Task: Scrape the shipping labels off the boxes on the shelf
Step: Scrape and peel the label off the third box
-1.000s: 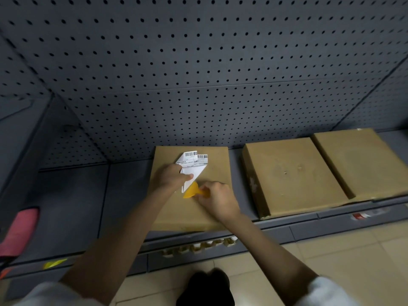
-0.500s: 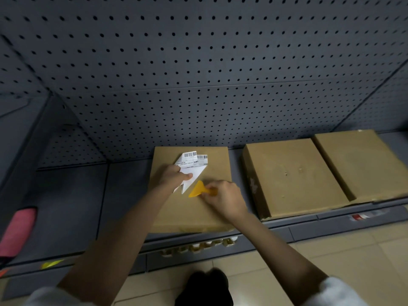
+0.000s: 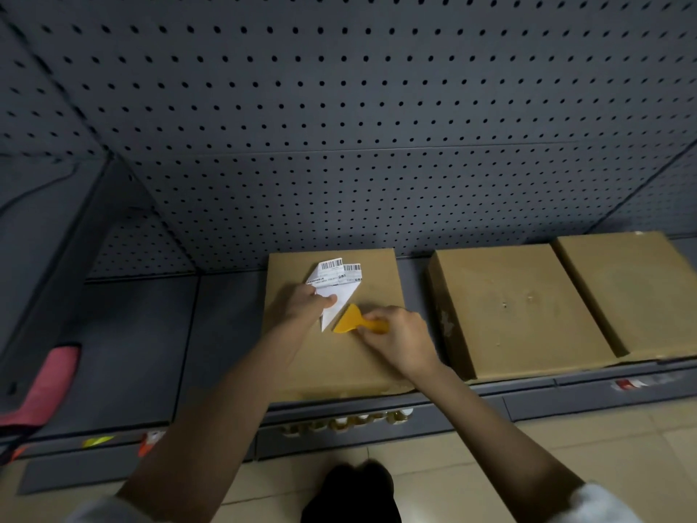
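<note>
A flat brown cardboard box [image 3: 373,281] lies on the low grey shelf [image 3: 143,334]. On its top is a white shipping label [image 3: 335,275] with barcodes, folded back and partly peeled up. My left hand [image 3: 307,305] pinches the lifted white flap of the label. My right hand [image 3: 399,339] grips the handle of a yellow plastic scraper [image 3: 350,320], whose blade edge rests against the label's lower right edge. Two more brown boxes [image 3: 513,307] [image 3: 641,292] lie to the right, with no label on their tops.
A grey pegboard wall [image 3: 339,126] rises behind the shelf. A pink cloth-like item [image 3: 49,383] sits at the shelf's left end. Price-tag strips [image 3: 347,422] run along the shelf front. Beige floor tiles [image 3: 565,447] lie below, with my dark shoe [image 3: 354,492] in the middle.
My right hand and the scraper have shifted a little to the right and up along the label's edge. My left hand keeps its pinch on the flap.
</note>
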